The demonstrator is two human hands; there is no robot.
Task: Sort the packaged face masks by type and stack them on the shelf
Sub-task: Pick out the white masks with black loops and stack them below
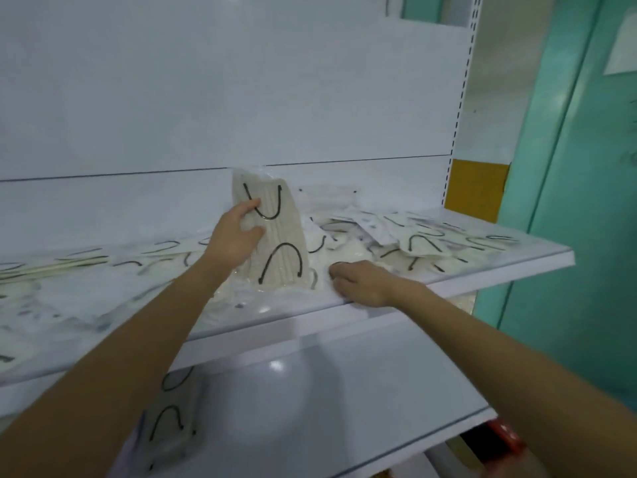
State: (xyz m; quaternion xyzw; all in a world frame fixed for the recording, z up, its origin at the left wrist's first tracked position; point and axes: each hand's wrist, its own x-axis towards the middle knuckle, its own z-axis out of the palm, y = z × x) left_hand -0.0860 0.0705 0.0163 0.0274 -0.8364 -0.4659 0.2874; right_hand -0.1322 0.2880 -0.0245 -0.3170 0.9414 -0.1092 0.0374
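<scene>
Left hand [238, 232] has its grip curled round the edge of a packaged beige mask [275, 243], black ear loops showing, stood upright on the shelf [482, 279]. Just right of that grip, the right hand [358, 281] rests at the shelf's front edge, fingers curled onto loose mask packets [413, 236]. Can't tell if its grip holds one.

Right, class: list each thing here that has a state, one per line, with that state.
loose mask packs, scattered, unstacked on the upper shelf
held mask pack, upright, lower edge among the loose mask packs
left hand, grips the held mask pack
right hand, fingers curled on the loose mask packs, grip unclear
lower mask pack, lying on the lower shelf
</scene>
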